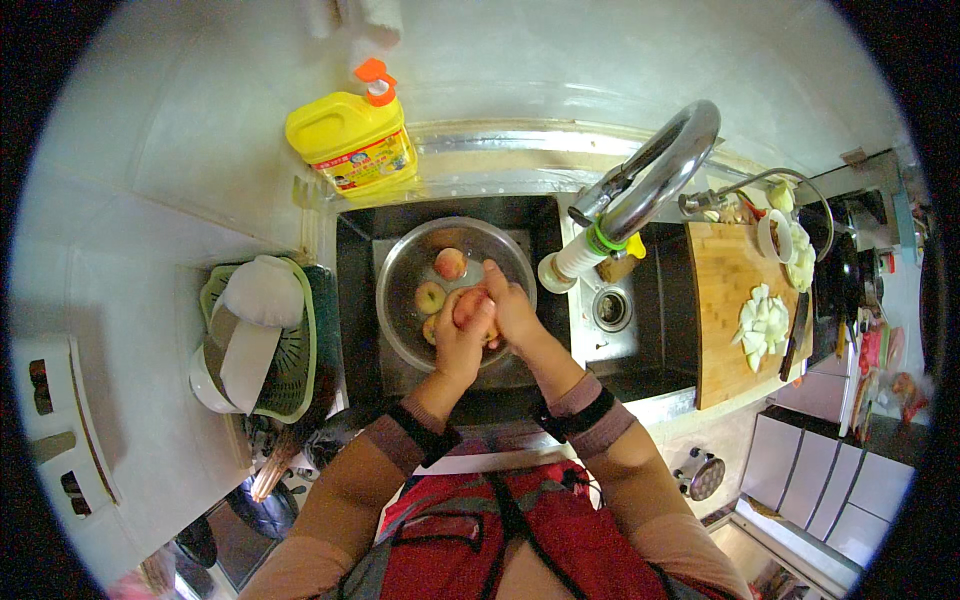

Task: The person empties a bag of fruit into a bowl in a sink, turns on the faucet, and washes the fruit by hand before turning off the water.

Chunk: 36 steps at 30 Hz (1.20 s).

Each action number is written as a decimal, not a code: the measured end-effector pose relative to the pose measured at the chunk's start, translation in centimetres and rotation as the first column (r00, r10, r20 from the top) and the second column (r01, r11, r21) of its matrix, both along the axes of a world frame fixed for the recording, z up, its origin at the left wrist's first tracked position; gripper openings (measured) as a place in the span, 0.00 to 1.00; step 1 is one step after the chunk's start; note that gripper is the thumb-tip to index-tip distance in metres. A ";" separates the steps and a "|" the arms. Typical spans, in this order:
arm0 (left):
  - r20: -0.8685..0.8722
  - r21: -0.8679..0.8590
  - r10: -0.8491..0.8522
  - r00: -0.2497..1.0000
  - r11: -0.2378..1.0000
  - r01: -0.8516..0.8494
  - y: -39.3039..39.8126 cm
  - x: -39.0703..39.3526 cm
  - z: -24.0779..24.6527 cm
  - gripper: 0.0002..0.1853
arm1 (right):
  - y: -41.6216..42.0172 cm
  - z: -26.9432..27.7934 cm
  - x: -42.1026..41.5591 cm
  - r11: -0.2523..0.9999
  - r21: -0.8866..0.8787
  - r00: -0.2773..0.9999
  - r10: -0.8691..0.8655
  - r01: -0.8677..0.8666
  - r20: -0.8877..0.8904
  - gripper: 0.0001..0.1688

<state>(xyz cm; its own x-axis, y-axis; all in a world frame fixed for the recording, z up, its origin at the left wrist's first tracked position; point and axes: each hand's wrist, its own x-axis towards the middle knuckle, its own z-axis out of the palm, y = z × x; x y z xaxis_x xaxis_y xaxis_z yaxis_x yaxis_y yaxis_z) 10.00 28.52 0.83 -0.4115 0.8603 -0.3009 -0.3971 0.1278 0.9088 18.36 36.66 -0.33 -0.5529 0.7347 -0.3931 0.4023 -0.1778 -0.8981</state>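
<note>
Over a round metal basin point(397, 330) in the dark sink, my left hand point(459, 341) is closed around a reddish peach point(471, 304). My right hand point(514, 307) presses against the same fruit from the right, its thumb pointing up and away from me. In the basin's water lie a red-and-yellow peach point(450, 264) and a yellowish one point(430, 298). Another yellow fruit point(430, 328) shows only in part behind my left hand.
A chrome faucet point(675, 180) with a white nozzle arches over the sink divider. Right of it are a second basin's drain point(613, 309) and a cutting board point(720, 300) with chopped pale pieces point(763, 324) and a knife point(795, 337). Left stands a green rack point(300, 360) with white bowls; behind, a yellow detergent bottle point(352, 142).
</note>
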 end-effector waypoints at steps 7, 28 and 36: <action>0.087 0.048 0.096 0.992 0.994 -0.100 0.8 0.6 -0.6 0.30 | -1.8 2.2 -0.5 0.978 0.153 0.987 -0.149 0.139 0.059 0.27; -0.570 0.061 -0.071 0.819 0.990 0.128 0.0 0.3 3.5 0.18 | -0.5 7.3 0.9 0.781 -0.620 0.943 -0.257 0.073 -0.212 0.35; -0.471 0.200 -0.070 0.880 0.963 0.184 0.3 -0.9 4.8 0.19 | -0.4 6.7 1.8 0.868 -0.496 0.975 -0.111 0.001 -0.192 0.32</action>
